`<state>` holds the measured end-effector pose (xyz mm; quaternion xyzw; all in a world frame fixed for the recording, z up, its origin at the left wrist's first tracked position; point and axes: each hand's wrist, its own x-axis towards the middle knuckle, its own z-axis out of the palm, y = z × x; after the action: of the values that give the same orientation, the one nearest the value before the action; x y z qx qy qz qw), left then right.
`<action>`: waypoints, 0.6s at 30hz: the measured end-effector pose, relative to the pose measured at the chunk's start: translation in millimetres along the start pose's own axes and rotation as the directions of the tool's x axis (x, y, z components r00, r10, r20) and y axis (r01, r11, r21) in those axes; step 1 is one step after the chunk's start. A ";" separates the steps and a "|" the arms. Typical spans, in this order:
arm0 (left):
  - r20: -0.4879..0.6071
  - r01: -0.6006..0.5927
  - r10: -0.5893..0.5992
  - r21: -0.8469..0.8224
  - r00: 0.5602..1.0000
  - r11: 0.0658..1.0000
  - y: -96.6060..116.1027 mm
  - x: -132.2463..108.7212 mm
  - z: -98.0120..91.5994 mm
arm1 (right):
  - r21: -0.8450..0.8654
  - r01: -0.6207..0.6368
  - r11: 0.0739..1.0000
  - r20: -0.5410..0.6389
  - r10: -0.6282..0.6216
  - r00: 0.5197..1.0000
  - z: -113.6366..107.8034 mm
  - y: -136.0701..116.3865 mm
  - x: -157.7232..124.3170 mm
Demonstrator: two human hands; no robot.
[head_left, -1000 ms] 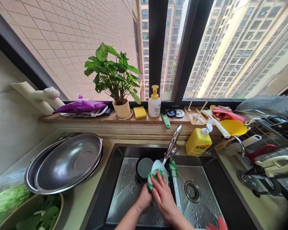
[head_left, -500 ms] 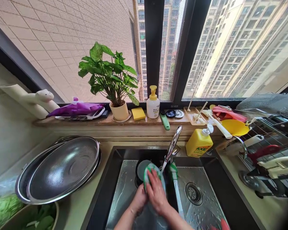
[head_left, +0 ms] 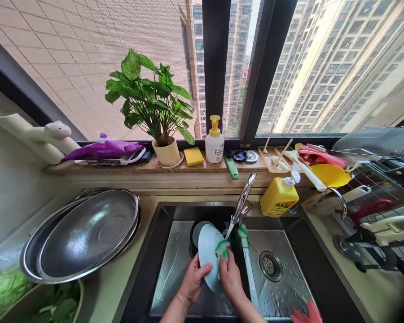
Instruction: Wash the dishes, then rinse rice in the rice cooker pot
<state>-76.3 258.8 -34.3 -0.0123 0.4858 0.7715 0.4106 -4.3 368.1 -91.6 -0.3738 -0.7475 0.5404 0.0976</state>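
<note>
Mid-scrub: holding pale blue plate [head_left: 207,255] on edge over the sink [head_left: 175,273], just below the tap [head_left: 243,197]. Gripping its lower rim with left hand [head_left: 192,282], fingers closed round the edge. Pressing green scouring pad [head_left: 222,248] against the plate's right face with right hand [head_left: 231,280], fingers closed on the pad. Running water [head_left: 249,273] just right of the plate, not onto it. Looks like soaping stage, rinse not yet done. Next move calls for a firm left grip while turning (wet rim, slippery) and a shift right into the stream.
</note>
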 end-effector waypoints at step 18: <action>0.039 0.040 -0.040 0.006 0.998 0.999 0.1 -22.4 -23.9 | 0.292 -0.214 0.932 0.226 0.151 0.962 -35.3 -22.5 80.9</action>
<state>-70.6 226.6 -37.5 -0.0059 0.4794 0.7620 0.4353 -51.8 444.7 -78.6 -0.3655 -0.6199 0.6938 0.0294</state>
